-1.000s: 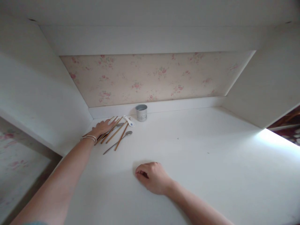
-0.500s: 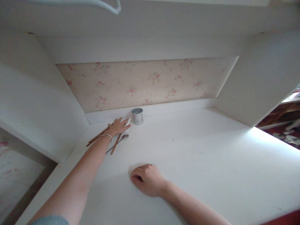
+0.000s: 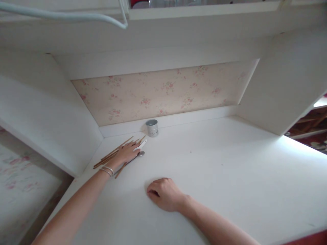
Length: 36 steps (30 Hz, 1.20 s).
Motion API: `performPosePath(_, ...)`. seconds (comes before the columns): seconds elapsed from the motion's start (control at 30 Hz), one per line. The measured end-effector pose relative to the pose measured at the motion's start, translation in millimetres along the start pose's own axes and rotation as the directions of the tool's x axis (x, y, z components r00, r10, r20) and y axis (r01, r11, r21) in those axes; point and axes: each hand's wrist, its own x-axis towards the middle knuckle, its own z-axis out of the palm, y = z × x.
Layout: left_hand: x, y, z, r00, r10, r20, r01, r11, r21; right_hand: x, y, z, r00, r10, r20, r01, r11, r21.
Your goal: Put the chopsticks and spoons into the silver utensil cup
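Note:
My left hand (image 3: 129,151) is on the wooden chopsticks (image 3: 107,157) at the back left of the white tabletop, its fingers curled down over them. A white spoon handle (image 3: 143,144) sticks out past the fingers. Close to the thumb lies a metal spoon (image 3: 141,154), its thin handle running back under the hand. Just beyond, a grey metal cup (image 3: 152,128) with small punched holes stands upright against the back edge. My right hand (image 3: 166,194) rests on the tabletop nearer me, loosely curled into a fist, with nothing visible in it.
The white tabletop (image 3: 204,170) is enclosed by side panels and a low overhead shelf. Floral wallpaper (image 3: 166,90) shows behind it. A pale cable (image 3: 84,16) hangs at the upper left. Past the right panel are shelves (image 3: 309,126) with various items.
My left hand has drawn slightly toward me, fingers closing from a spread pose over the chopsticks. The chopsticks and spoons have shifted with it. My right hand stays in place; the view tilts a little.

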Motion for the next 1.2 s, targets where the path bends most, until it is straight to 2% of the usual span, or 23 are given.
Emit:
performPosePath(0.13, -41, 20, 5.4, 0.998, 0.019, -0.059, -0.02, 1.0, -0.016, 0, -2, 1, 1.0, 0.0, -0.011, 0.001, 1.0, 0.016)
performPosePath(0.3, -87, 42, 4.5, 0.984, 0.148, -0.098, -0.154, 0.986, -0.064, 1, -4, 3, 1.0, 0.022, -0.015, -0.022, 0.999, 0.026)
performPosePath(0.4, -107, 44, 2.2, 0.982, 0.148, -0.12, -0.156, 0.986, -0.059, 1, -4, 4, 0.999, 0.041, -0.01, -0.041, 0.999, 0.024)
performPosePath(0.5, -117, 36, -0.6, 0.979, 0.116, -0.17, -0.122, 0.992, -0.025, 1, -5, 4, 0.998, 0.057, -0.012, -0.057, 0.998, 0.034)
performPosePath(0.6, -111, 19, -4.0, 0.975, 0.089, -0.203, -0.093, 0.996, -0.012, 2, -4, 5, 0.998, 0.066, -0.006, -0.066, 0.997, 0.048)
performPosePath(0.73, -79, -11, -9.9, 0.971, -0.024, -0.237, 0.013, 0.999, -0.047, 3, -3, 6, 0.997, 0.076, 0.003, -0.076, 0.994, 0.078)
performPosePath(0.77, -68, -18, -11.5, 0.973, -0.072, -0.218, 0.063, 0.997, -0.051, 4, -3, 7, 0.997, 0.08, 0.002, -0.08, 0.993, 0.086)
performPosePath(0.83, -48, -32, -14.1, 0.977, -0.181, -0.112, 0.177, 0.983, -0.044, 4, -3, 7, 0.996, 0.088, -0.008, -0.087, 0.991, 0.104)
performPosePath(0.93, -23, -43, -14.3, 0.97, -0.241, -0.021, 0.239, 0.969, -0.059, 3, -2, 7, 0.995, 0.1, -0.021, -0.096, 0.986, 0.137)
performPosePath(1.03, -8, -35, -9.1, 0.97, -0.244, 0.01, 0.244, 0.966, -0.083, 3, -1, 6, 0.995, 0.097, -0.021, -0.093, 0.983, 0.159)
performPosePath(1.2, -7, 11, 0.3, 0.988, -0.149, 0.04, 0.153, 0.983, -0.101, 2, 0, 3, 0.995, 0.094, -0.031, -0.085, 0.975, 0.205)
